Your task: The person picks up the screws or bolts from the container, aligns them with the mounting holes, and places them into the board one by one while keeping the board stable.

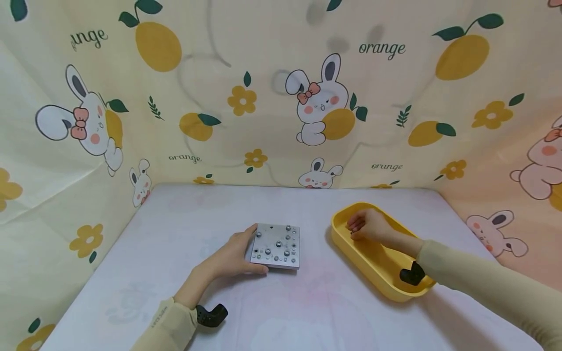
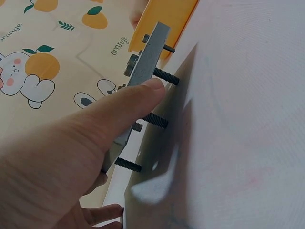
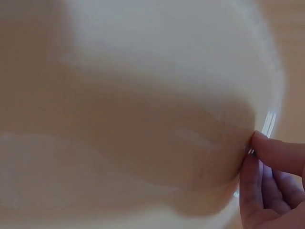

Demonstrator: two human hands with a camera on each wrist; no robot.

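Observation:
My left hand point(image 1: 234, 253) grips a square silver metal plate point(image 1: 267, 240) by its left side, the thumb along the near edge. Several socket-head screws point(image 1: 278, 243) stand in its holes. From the side, in the left wrist view, their black threaded ends point(image 2: 167, 76) stick out beneath the plate, which is tilted off the table with its shadow below. My right hand point(image 1: 373, 226) is inside the far end of a yellow oblong tray point(image 1: 364, 263). Thumb and index finger pinch a small shiny metal piece point(image 3: 251, 151), mostly hidden by the fingertips.
A white cloth point(image 1: 307, 312) covers the table, and the tray stands on it to the right of the plate. Printed fabric walls point(image 1: 263, 97) with rabbits and oranges enclose the back and sides. Each wrist carries a black device point(image 1: 212, 316).

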